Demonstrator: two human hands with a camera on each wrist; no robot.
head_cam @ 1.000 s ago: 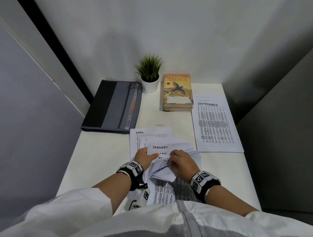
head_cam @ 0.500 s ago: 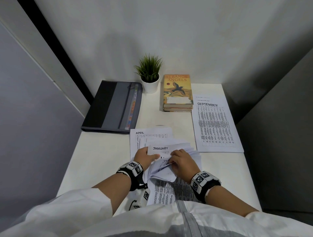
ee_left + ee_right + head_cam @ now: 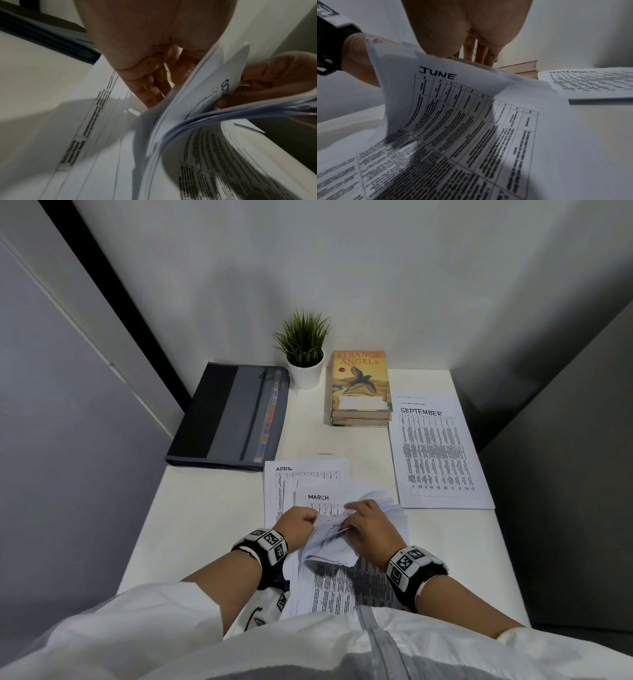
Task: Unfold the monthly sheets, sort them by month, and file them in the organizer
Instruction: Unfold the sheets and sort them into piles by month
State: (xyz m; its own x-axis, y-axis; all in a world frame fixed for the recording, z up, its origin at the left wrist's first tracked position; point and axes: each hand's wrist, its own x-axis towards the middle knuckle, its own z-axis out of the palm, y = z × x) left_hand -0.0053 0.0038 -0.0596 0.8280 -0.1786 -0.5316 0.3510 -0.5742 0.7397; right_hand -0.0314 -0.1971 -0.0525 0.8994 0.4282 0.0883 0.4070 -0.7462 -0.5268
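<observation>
A loose stack of monthly sheets (image 3: 346, 583) lies near the front edge of the white desk (image 3: 205, 525). My left hand (image 3: 296, 522) grips the stack's left edges with curled fingers (image 3: 150, 83). My right hand (image 3: 368, 523) pinches a fanned bunch of sheets, one headed with the first letters of OCTOBER (image 3: 226, 86). A JUNE sheet (image 3: 453, 108) curls up between the hands. A MARCH sheet (image 3: 318, 497) shows above them, over an APRIL sheet (image 3: 284, 470). A SEPTEMBER sheet (image 3: 435, 460) lies flat at the right. The grey organizer (image 3: 233, 412) lies closed at the back left.
A potted plant (image 3: 305, 354) and stacked books (image 3: 361, 385) stand against the back wall. Grey partition walls close in the desk on the left and right. Bare desk surface shows left of the sheets.
The JANUARY heading that showed above my hands is gone and MARCH shows there now. Both hands stay in place on the stack.
</observation>
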